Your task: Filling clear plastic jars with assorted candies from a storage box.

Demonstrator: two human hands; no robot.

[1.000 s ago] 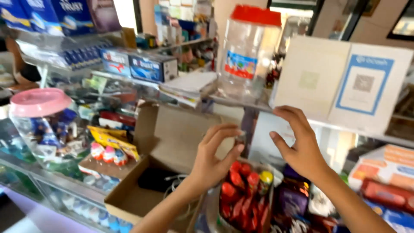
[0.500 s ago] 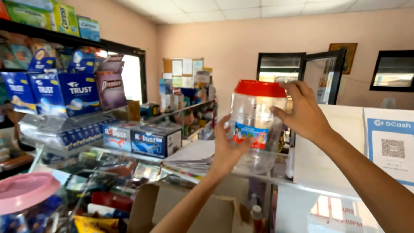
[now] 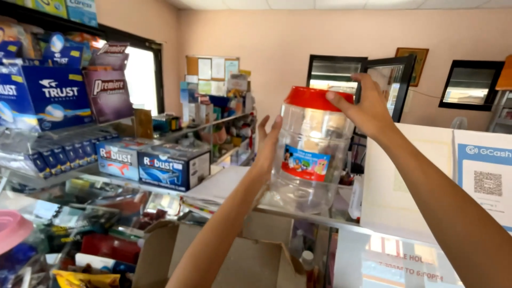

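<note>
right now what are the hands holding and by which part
A clear plastic jar with a red lid. The right hand grips the lid's edge at the top; the left hand presses flat against the jar's side.

Glass counter shelf (image 3: 298, 214), clear top, running left to right across the shop front. Directly on it: two blue and white cartons (image 3: 154, 161) side by side at left; a flat stack of papers (image 3: 221, 186) at centre; a clear plastic jar (image 3: 309, 152) with red lid, resting beside the papers; a white standing card (image 3: 405, 181) at right.
</note>
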